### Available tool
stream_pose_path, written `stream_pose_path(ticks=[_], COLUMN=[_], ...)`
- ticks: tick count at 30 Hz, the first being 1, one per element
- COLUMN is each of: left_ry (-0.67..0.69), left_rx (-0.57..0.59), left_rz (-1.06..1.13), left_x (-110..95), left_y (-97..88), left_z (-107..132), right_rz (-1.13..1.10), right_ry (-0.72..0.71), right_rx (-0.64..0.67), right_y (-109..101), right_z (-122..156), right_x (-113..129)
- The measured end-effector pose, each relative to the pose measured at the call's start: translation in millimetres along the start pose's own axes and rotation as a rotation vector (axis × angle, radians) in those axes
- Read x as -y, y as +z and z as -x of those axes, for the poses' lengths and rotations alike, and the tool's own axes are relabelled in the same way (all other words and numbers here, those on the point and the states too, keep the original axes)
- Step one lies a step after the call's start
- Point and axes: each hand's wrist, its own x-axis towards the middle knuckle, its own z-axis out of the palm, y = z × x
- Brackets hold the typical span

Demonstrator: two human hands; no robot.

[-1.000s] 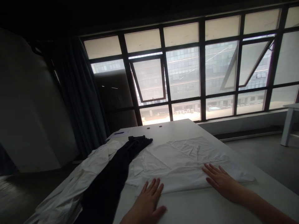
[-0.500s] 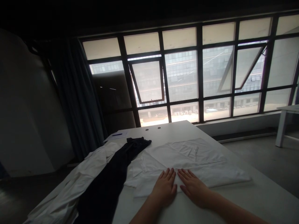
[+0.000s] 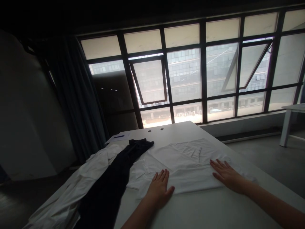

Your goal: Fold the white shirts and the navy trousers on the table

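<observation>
A folded white cloth garment [image 3: 186, 165], probably a shirt, lies flat and creased on the white table [image 3: 202, 211]. My left hand [image 3: 159, 187] rests palm down on its near edge, fingers spread. My right hand [image 3: 228, 176] lies flat on the garment's right part, near its edge, with fingers apart. Neither hand grips anything. Dark navy trousers [image 3: 111, 178] lie lengthwise to the left of the garment, and a crumpled white garment [image 3: 71, 187] lies beyond them along the table's left side.
A sheet of paper with a blue pen [image 3: 119, 136] lies at the table's far end. A dark curtain [image 3: 76, 95] hangs left of a large window [image 3: 183, 76]. Another white table [image 3: 292, 116] stands at the right, beyond a bare concrete floor.
My hands have slid apart along the garment's near edge, the left one leftward and the right one rightward. Half a second ago they were close together at the middle.
</observation>
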Motion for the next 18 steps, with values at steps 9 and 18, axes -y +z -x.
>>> stream_pose_path(ticks=[9, 18], left_ry=[-0.054, -0.116], left_rx=[-0.029, -0.037], left_rz=[-0.059, -0.101], left_x=[43.7, 53.1], left_y=[0.9, 0.5], left_z=[17.3, 30.1], right_rz=[0.110, 0.254], right_ry=[0.285, 0.300], right_rx=[-0.101, -0.344], right_y=[12.3, 31.6], right_z=[8.5, 19.7], right_x=[-103.5, -113.0])
